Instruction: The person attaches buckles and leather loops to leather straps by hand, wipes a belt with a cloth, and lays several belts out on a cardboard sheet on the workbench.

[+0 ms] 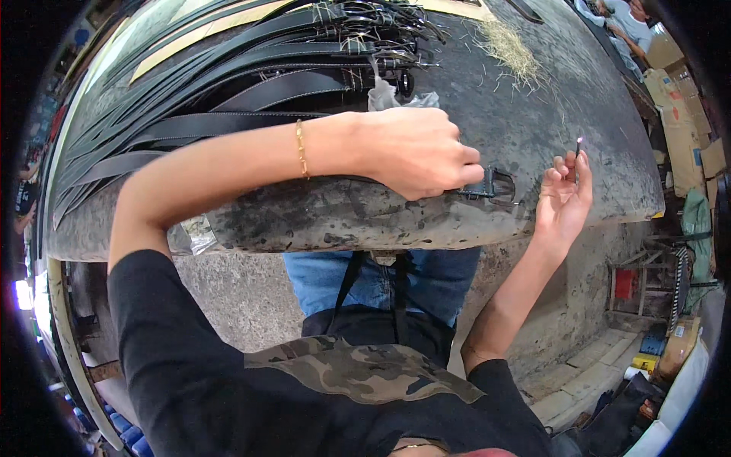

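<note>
Right of centre, 1 black leather belt (477,188) with a dark metal-looking buckle (502,185) lies under the left hand (419,152); its fingers are curled, but whether they pinch the belt I cannot tell. Farther right, the right hand (565,194) pinches 1 thin dark stick (578,150) with a tiny flame (580,140). The buckle looks fitted; the flame stands apart, so flame work seems unfinished. Many black pale-stitched belts (297,85) lie upper left, their state unclear.
</note>
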Demonstrator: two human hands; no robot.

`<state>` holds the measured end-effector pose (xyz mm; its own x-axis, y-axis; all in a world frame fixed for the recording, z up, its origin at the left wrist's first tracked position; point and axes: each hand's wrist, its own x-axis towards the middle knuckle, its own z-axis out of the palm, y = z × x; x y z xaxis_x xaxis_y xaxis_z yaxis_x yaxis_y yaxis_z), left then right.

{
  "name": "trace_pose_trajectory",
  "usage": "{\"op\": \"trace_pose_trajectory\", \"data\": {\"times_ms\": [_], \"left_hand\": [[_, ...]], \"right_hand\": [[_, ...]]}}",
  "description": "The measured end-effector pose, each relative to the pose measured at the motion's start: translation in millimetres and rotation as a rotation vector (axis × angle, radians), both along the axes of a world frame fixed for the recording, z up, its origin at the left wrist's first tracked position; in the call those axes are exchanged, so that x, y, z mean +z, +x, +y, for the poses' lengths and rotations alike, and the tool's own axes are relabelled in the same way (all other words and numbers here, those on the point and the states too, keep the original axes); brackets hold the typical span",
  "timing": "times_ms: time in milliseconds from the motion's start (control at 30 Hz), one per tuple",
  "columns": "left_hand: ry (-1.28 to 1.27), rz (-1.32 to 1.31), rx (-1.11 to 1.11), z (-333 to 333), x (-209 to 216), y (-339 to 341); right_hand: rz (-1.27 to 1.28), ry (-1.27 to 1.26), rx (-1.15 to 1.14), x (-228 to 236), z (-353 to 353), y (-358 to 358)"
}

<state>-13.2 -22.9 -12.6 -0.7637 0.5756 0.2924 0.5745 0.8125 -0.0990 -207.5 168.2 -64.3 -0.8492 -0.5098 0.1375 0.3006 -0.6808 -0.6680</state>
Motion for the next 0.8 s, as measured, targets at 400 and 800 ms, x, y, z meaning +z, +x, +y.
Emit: {"op": "trace_pose_trajectory", "data": {"times_ms": [400,800], "left_hand": [[0.343,-0.064,0.22,9,-10,13],[0.408,0.039,0.224,16,-28,19]], "right_hand": [[-0.002,0.077,-0.056,7,-4,7],[0.741,0.48,-0.139,4,6,85]]}}
